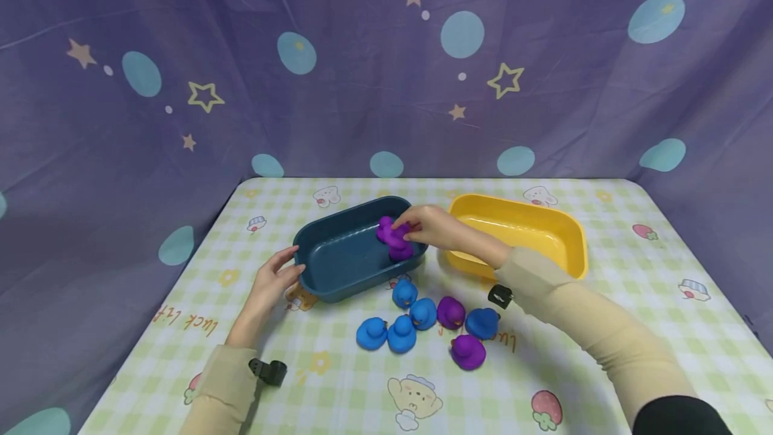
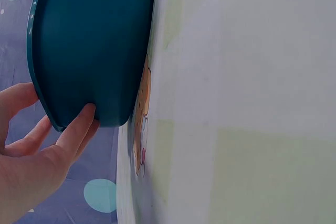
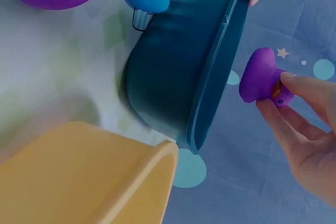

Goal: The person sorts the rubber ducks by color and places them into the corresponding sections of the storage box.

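Head view, leftmost: the left hand point(image 1: 270, 285) rests with relaxed fingers against the outer left end of the blue tub point(image 1: 338, 260), thumb on the rim (the left wrist view shows a finger under its lip). Over the tub's right edge, the right hand point(image 1: 430, 225) pinches a purple duck point(image 1: 394, 235) above the bare tub floor. Blue and purple ducks point(image 1: 417, 324) cluster on the worktop point(image 1: 634, 287) just in front. Farther right sits the yellow tub point(image 1: 546, 227), beyond it open checked cloth.
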The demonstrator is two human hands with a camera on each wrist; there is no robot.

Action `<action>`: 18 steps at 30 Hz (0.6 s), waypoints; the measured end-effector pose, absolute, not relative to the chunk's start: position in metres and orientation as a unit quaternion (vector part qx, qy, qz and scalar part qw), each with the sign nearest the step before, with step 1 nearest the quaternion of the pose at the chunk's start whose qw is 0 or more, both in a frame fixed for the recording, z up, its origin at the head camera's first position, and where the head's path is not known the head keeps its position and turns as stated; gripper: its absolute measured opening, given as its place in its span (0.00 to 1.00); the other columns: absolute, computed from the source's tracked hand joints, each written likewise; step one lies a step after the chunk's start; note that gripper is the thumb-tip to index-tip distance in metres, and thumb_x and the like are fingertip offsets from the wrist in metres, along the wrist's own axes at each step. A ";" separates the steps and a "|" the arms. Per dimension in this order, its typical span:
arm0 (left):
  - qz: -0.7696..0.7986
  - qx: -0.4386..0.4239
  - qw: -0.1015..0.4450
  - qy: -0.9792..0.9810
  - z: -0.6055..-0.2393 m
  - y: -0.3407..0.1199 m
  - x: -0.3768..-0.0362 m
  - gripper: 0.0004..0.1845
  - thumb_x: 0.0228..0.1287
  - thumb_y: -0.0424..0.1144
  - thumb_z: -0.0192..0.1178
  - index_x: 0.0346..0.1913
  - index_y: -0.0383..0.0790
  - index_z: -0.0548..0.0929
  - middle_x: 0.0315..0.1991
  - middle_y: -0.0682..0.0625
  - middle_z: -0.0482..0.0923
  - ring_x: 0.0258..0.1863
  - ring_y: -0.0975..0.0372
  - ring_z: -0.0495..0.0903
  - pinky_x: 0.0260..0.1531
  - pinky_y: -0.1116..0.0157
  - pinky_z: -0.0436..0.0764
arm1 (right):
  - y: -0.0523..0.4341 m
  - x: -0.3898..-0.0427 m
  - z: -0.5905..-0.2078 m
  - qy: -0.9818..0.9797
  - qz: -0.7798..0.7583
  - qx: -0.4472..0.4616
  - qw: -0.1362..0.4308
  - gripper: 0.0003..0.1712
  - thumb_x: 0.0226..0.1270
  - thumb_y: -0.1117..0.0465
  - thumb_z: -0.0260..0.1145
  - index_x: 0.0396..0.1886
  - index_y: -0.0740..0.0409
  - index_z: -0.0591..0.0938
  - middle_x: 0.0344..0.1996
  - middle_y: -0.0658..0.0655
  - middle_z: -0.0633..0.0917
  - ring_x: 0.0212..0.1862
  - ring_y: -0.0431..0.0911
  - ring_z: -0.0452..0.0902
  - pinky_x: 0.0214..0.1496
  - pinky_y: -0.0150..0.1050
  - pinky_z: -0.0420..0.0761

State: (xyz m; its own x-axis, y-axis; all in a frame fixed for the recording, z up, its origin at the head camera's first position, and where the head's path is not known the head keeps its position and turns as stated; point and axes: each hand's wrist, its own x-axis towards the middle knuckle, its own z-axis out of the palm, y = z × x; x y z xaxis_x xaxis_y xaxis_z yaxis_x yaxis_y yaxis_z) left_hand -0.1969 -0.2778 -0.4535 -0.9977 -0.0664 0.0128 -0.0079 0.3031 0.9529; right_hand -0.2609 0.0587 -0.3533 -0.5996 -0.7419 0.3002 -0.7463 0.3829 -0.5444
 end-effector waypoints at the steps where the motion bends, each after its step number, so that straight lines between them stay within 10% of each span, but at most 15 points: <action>1: -0.589 0.020 0.024 -0.807 -0.451 -0.277 -0.196 0.30 0.58 0.44 0.56 0.63 0.40 0.62 0.64 0.35 0.53 0.57 0.48 0.66 0.47 0.64 0.75 | 0.057 -0.262 -0.354 -0.833 0.332 0.443 -0.002 0.12 0.52 0.70 0.65 0.39 0.63 0.82 0.38 0.58 0.82 0.36 0.46 0.78 0.40 0.30 0.78; 18: -0.602 0.034 0.033 -0.797 -0.479 -0.291 -0.210 0.40 0.47 0.60 0.61 0.63 0.45 0.64 0.64 0.45 0.56 0.56 0.51 0.68 0.43 0.69 0.76 | 0.027 -0.282 -0.363 -0.849 0.317 0.420 -0.051 0.12 0.53 0.69 0.65 0.39 0.61 0.83 0.41 0.58 0.82 0.42 0.47 0.79 0.44 0.32 0.77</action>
